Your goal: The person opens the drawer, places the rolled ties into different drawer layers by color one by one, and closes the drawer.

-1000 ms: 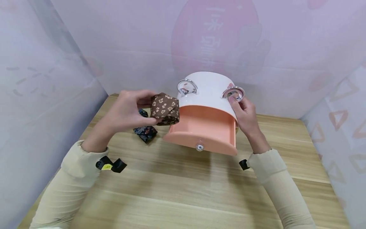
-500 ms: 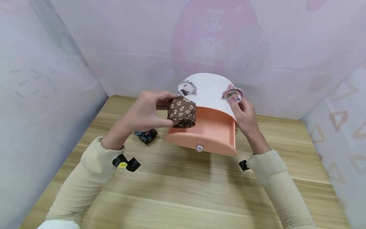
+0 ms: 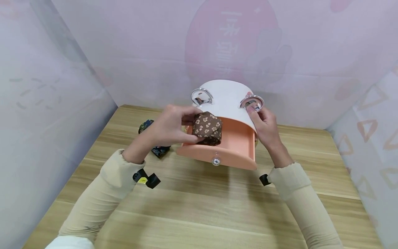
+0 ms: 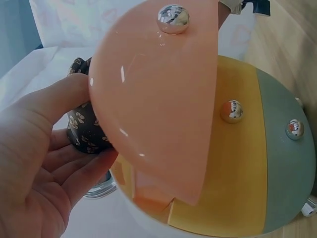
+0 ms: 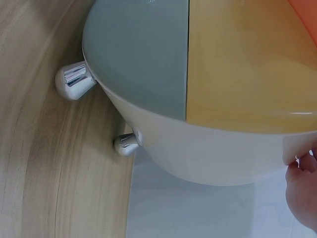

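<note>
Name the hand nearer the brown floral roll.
Left. The left hand holds the brown floral roll at the open peach drawer; the right hand grips the white cabinet, off to the roll's right.

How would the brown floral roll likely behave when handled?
The brown floral roll looks like wound fabric, so it probably squashes rather than breaks. Its layers seem untied, so they may loosen if the left hand eases its pinch.

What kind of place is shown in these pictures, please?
Probably a recording booth: printed walls enclose the wooden table on three sides, and a black device sits at each cuff.
</note>
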A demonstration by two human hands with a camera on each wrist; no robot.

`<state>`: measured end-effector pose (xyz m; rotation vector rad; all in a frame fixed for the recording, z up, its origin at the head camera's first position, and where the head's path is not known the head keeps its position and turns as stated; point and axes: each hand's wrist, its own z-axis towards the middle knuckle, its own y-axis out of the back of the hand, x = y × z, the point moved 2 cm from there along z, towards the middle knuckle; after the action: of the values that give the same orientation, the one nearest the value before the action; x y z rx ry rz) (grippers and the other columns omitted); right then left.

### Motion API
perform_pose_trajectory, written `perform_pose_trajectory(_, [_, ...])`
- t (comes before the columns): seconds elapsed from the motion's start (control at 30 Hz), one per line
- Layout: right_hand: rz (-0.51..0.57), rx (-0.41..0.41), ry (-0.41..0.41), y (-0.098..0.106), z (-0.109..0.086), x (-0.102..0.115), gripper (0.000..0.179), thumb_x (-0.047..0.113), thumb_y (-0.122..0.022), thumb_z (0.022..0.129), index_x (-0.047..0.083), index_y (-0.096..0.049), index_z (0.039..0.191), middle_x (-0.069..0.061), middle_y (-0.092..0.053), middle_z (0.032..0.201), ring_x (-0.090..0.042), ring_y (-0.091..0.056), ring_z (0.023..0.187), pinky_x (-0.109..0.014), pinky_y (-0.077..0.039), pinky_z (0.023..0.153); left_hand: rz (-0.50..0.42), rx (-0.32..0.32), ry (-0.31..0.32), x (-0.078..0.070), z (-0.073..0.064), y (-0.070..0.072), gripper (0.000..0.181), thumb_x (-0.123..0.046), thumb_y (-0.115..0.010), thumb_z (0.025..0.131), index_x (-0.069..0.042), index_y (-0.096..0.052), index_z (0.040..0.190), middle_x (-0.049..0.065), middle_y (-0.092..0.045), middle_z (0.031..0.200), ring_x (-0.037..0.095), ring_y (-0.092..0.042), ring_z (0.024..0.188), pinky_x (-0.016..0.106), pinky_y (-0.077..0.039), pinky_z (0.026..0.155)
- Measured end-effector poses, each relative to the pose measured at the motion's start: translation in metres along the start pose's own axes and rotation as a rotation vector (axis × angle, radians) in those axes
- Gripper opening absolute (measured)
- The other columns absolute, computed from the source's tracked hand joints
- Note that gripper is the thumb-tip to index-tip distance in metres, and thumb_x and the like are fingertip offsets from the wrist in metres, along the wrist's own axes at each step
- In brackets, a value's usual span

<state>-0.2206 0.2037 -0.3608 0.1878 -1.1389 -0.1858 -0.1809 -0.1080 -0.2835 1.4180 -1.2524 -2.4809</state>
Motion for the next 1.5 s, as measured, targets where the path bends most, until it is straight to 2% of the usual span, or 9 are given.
perform_pose_trajectory(0.17, [-0.005, -0.005, -0.002, 0.000, 0.000, -0.001, 0.037, 0.028, -0.057, 0.109, 0.010, -0.068, 0.138, 0.002, -0.066, 0.147, -0.006, -0.068, 0.094, -0.015, -0.060, 0.076, -0.029, 0.031, 0.010, 0.004, 0.004, -0.007, 0.057, -0.003, -0.088, 0.076, 0.003, -0.067, 0.129, 0.015, -0.077, 0.119, 0.023, -0.078, 0.104, 0.024, -0.064, 0.087])
perform_pose_trajectory(0.27, [-0.030, -0.007, -0.001, 0.000, 0.001, -0.001, 0.037, 0.030, -0.057, 0.109, 0.016, -0.068, 0.142, 0.005, -0.072, 0.136, -0.005, -0.067, 0.087, -0.016, -0.060, 0.071, -0.051, 0.047, 0.018, 0.006, 0.005, -0.011, 0.056, -0.004, -0.089, 0.077, 0.003, -0.068, 0.128, 0.015, -0.077, 0.118, 0.023, -0.078, 0.104, 0.025, -0.065, 0.086])
perform_pose_trajectory(0.43, [-0.046, -0.004, 0.014, 0.000, 0.000, -0.002, 0.037, 0.031, -0.056, 0.109, 0.016, -0.068, 0.141, 0.004, -0.066, 0.148, -0.004, -0.063, 0.082, -0.015, -0.056, 0.068, -0.043, 0.062, 0.015, 0.005, 0.007, -0.014, 0.055, -0.003, -0.089, 0.077, 0.003, -0.069, 0.128, 0.015, -0.077, 0.118, 0.022, -0.078, 0.105, 0.024, -0.065, 0.087])
perform_pose_trajectory(0.67, [-0.049, -0.011, 0.018, -0.002, 0.000, -0.002, 0.035, 0.030, -0.056, 0.109, 0.013, -0.069, 0.137, 0.003, -0.066, 0.149, -0.005, -0.063, 0.083, -0.015, -0.055, 0.070, 0.004, 0.077, 0.024, 0.009, 0.010, -0.017, 0.057, -0.004, -0.090, 0.077, 0.004, -0.069, 0.130, 0.017, -0.078, 0.118, 0.023, -0.079, 0.102, 0.035, -0.067, 0.086])
perform_pose_trajectory(0.93, [-0.009, -0.009, 0.008, -0.002, 0.000, 0.001, 0.035, 0.028, -0.056, 0.109, 0.010, -0.070, 0.136, 0.002, -0.064, 0.150, -0.003, -0.067, 0.090, -0.015, -0.058, 0.074, 0.021, 0.096, 0.022, 0.012, 0.013, -0.019, 0.055, -0.005, -0.091, 0.077, 0.001, -0.071, 0.128, 0.014, -0.078, 0.116, 0.022, -0.079, 0.101, 0.024, -0.065, 0.085])
perform_pose_trajectory(1.13, [-0.021, -0.019, 0.008, -0.003, 0.000, 0.001, 0.035, 0.028, -0.057, 0.108, 0.011, -0.070, 0.135, 0.001, -0.073, 0.136, -0.004, -0.066, 0.083, -0.016, -0.058, 0.069, 0.002, 0.117, 0.015, 0.013, 0.014, -0.023, 0.054, -0.005, -0.091, 0.077, 0.002, -0.072, 0.127, 0.015, -0.079, 0.116, 0.022, -0.080, 0.102, 0.023, -0.065, 0.086])
perform_pose_trajectory(1.2, [-0.020, -0.018, 0.009, -0.003, 0.000, 0.000, 0.034, 0.028, -0.057, 0.108, 0.011, -0.070, 0.135, 0.004, -0.073, 0.135, -0.005, -0.066, 0.083, -0.017, -0.058, 0.069, -0.007, 0.123, 0.018, 0.014, 0.014, -0.024, 0.053, -0.005, -0.091, 0.078, 0.002, -0.072, 0.127, 0.015, -0.079, 0.116, 0.023, -0.080, 0.102, 0.023, -0.065, 0.085])
perform_pose_trajectory(1.33, [-0.020, -0.029, -0.007, -0.003, 0.000, -0.002, 0.035, 0.030, -0.058, 0.108, 0.010, -0.071, 0.134, 0.010, -0.075, 0.120, -0.005, -0.066, 0.084, -0.016, -0.057, 0.069, -0.007, 0.127, 0.011, 0.016, 0.014, -0.026, 0.052, -0.004, -0.091, 0.078, 0.001, -0.072, 0.127, 0.015, -0.079, 0.116, 0.022, -0.079, 0.103, 0.024, -0.065, 0.087])
perform_pose_trajectory(1.5, [-0.029, -0.031, -0.002, -0.002, 0.000, -0.002, 0.035, 0.029, -0.057, 0.108, 0.008, -0.071, 0.133, 0.015, -0.074, 0.113, -0.005, -0.066, 0.085, -0.016, -0.057, 0.069, 0.040, 0.139, 0.010, 0.016, 0.015, -0.027, 0.054, -0.008, -0.092, 0.078, -0.001, -0.072, 0.129, 0.012, -0.079, 0.117, 0.020, -0.078, 0.103, 0.027, -0.065, 0.088])
